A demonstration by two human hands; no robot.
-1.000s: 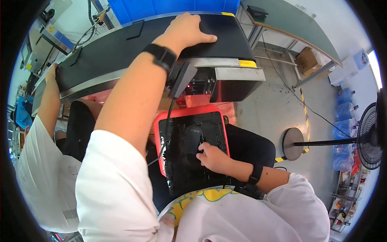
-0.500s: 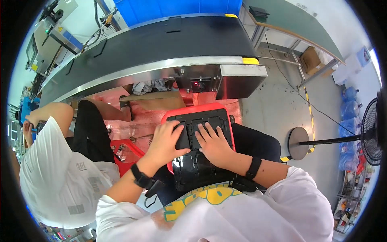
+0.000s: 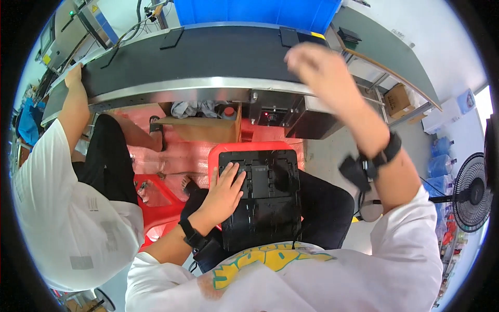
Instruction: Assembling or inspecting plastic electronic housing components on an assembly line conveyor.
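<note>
The flat black moulded plastic panel lay on the red plastic tray across the person's lap. The left hand stayed flat on it, fingers spread. The right hand had lifted off toward the long black conveyor belt, fingers loosely open, holding nothing.

A black conveyor belt is seen across the top, with a blue crate behind it. A co-worker in a white shirt is seated at left. A black standing fan is placed at right, near a cardboard box.
</note>
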